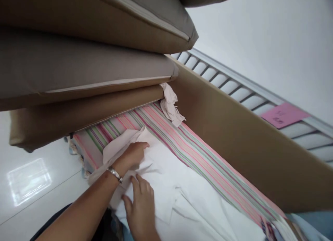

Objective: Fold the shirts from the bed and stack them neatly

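A white cloth [166, 185] lies wrinkled over a striped cover [166, 126] with pink, green and purple lines. My left hand [134, 153], with a silver bracelet on the wrist, is closed on the cloth near its far end, the fingers curled and one fingertip pointing right. Just below it, my right hand [142, 201] rests palm down on the same cloth, thumb apart from the fingers. Small folds run through the fabric between the two hands. A bunched whitish cloth [171, 105] hangs by the cushions at the far end.
Thick brown-grey cushions [85, 65] are stacked at upper left, overhanging the striped cover. A tan panel [234, 130] runs along the right side. Beyond it stand a slatted rail [223, 81] and a pink paper [283, 115] with writing. Shiny floor tiles [28, 182] show at left.
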A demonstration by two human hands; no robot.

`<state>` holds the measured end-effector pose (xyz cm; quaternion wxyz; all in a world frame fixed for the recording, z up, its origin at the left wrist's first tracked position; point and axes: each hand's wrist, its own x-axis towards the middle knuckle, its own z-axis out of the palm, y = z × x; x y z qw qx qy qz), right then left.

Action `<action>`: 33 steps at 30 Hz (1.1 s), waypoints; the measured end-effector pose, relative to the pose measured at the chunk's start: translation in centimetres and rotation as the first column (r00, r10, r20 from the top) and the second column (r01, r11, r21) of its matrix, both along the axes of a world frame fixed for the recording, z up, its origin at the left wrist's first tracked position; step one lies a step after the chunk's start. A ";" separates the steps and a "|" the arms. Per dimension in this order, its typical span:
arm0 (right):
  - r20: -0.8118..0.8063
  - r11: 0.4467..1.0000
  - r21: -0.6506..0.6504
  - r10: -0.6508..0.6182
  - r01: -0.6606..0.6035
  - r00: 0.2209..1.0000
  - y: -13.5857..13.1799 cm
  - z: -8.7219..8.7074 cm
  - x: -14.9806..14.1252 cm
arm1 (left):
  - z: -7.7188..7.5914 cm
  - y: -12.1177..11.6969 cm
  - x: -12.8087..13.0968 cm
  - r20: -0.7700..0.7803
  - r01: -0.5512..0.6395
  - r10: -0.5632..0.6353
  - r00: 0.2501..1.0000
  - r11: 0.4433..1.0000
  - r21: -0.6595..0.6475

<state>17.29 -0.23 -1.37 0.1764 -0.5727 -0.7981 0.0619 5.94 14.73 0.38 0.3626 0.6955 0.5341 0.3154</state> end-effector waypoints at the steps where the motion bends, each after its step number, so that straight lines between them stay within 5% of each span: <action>1: 0.011 0.999 -0.026 -0.036 0.037 0.999 0.6 0.3 -0.3 | -0.2 0.0 0.1 -0.069 0.023 -0.023 0.997 1.000 0.000; 6: 0.049 0.995 -0.061 -0.072 0.075 0.996 2.9 1.7 -0.5 | -0.4 0.5 0.2 -0.177 0.016 -0.018 0.984 1.000 -0.013; 9: -0.237 0.982 -0.157 -0.142 0.107 0.961 3.3 2.8 0.8 | -0.2 0.8 0.2 -0.109 -0.027 0.019 0.994 0.997 -0.072; 11: -0.523 0.940 -0.311 -0.295 0.143 0.800 3.5 3.9 2.8 | -0.5 1.1 0.1 -0.026 -0.058 0.055 0.998 0.990 -0.125; 13: -0.719 0.874 -0.471 -0.457 0.116 0.525 3.8 5.0 5.5 | -1.0 1.5 -0.1 0.054 -0.081 0.091 0.994 0.984 -0.162; 16: -0.794 0.801 -0.599 -0.590 -0.020 0.150 3.7 5.8 8.9 | -1.7 2.0 -0.3 0.133 -0.103 0.134 0.982 0.971 -0.216; 18: -0.784 0.779 -0.621 -0.620 -0.087 0.036 3.2 5.5 9.5 | -1.9 2.1 -0.4 0.145 -0.118 0.155 0.977 0.965 -0.234; 20: -0.781 0.773 -0.624 -0.622 -0.118 0.054 2.4 4.8 8.6 | -1.9 2.1 -0.3 0.110 -0.110 0.136 0.985 0.971 -0.214; 24: -0.787 0.775 -0.611 -0.572 -0.161 0.232 2.0 3.7 4.8 | -0.7 2.0 -0.1 0.051 -0.066 0.075 0.996 0.986 -0.151; 26: -0.797 0.771 -0.604 -0.584 -0.203 0.151 2.6 3.8 3.9 | 0.4 1.9 -0.4 0.060 -0.116 0.122 0.991 0.989 -0.096; 30: -0.760 0.758 -0.579 -0.635 -0.300 -0.137 4.0 4.6 5.1 | 2.6 0.8 -2.6 -0.012 -0.206 0.205 0.979 0.975 -0.086; 33: -0.703 0.740 -0.599 -0.669 -0.306 -0.241 4.9 5.6 6.7 | 3.3 -1.6 -5.4 -0.098 -0.063 0.045 0.994 0.980 -0.190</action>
